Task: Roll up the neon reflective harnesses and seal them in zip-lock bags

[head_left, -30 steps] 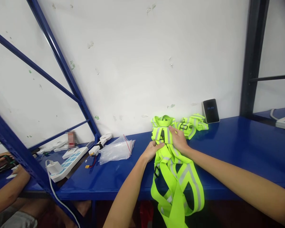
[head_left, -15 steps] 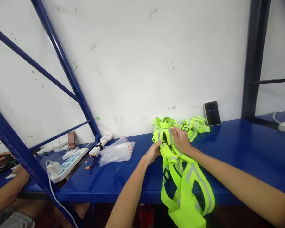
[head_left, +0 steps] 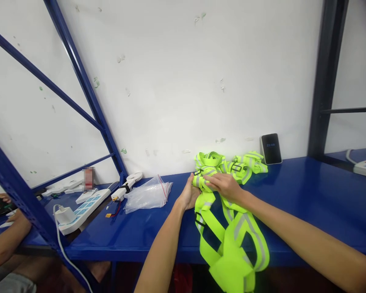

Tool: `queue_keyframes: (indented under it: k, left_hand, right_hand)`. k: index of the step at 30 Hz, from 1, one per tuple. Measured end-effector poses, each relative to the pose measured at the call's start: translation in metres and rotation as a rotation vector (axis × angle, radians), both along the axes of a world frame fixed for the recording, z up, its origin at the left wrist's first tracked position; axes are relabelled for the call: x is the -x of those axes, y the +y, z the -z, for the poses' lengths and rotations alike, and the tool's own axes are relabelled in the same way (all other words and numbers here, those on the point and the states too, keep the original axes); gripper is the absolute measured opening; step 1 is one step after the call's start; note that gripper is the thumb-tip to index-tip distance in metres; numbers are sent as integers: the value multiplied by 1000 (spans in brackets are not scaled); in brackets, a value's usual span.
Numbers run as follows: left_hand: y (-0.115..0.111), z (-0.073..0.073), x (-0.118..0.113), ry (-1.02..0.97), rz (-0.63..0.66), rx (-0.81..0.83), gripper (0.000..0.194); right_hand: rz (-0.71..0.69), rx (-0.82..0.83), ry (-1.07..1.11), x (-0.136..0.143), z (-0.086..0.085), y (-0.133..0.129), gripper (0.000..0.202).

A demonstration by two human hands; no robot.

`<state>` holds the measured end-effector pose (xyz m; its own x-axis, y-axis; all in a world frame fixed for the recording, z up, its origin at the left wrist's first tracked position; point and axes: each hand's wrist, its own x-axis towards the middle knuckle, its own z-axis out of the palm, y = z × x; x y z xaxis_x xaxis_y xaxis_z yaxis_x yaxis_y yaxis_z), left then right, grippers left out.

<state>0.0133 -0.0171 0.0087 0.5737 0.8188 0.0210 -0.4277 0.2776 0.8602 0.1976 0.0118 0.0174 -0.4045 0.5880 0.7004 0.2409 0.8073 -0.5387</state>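
Neon yellow-green straps with grey reflective stripes (head_left: 213, 228) run from both hands down over the table's front edge. My left hand (head_left: 189, 194) is closed round the left side of a folded part of them. Across the top of that fold lies my right hand (head_left: 225, 186), its fingers pressed together on the straps. Small black buckles show on the webbing, one below my left hand. Behind my hands, more neon strap bundles (head_left: 248, 165) rest near the wall.
The blue table (head_left: 293, 203) bears a phone-like device (head_left: 271, 148) leaning on the wall, clear plastic bags (head_left: 148, 195), a white handheld fan (head_left: 122, 190) and a power strip (head_left: 85, 211). Another person's arm (head_left: 10, 234) is at the far left, beyond the blue frame (head_left: 21, 183).
My left hand has shifted slightly left and turned more upright along the fold. My right hand now lies flatter over the fold, which has tipped left. The hanging straps have swung left a little.
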Motion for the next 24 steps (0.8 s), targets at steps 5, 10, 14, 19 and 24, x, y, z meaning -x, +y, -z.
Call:
queue_keyframes:
  k: [5,10,14,19,24]
  left_hand:
    - [-3,0,2,-40,-130,-37,66]
    - [-5,-3,-4,-35,-345,-149,50]
    - [-2,-3,-3,-25,-450,-235,62]
    - [3,-2,2,-21,-628,-246,90]
    - [7,3,4,-2,-610,-330,70]
  right_hand:
    - [7,16,31,6,-2,-12,38]
    - [16,355,198,7,-3,-10,53]
    - [-31,710,358,11,-3,-2,49]
    - [-338,1025,478,18,-4,-9,32]
    - [-447,1078,503,18,3,-9,23]
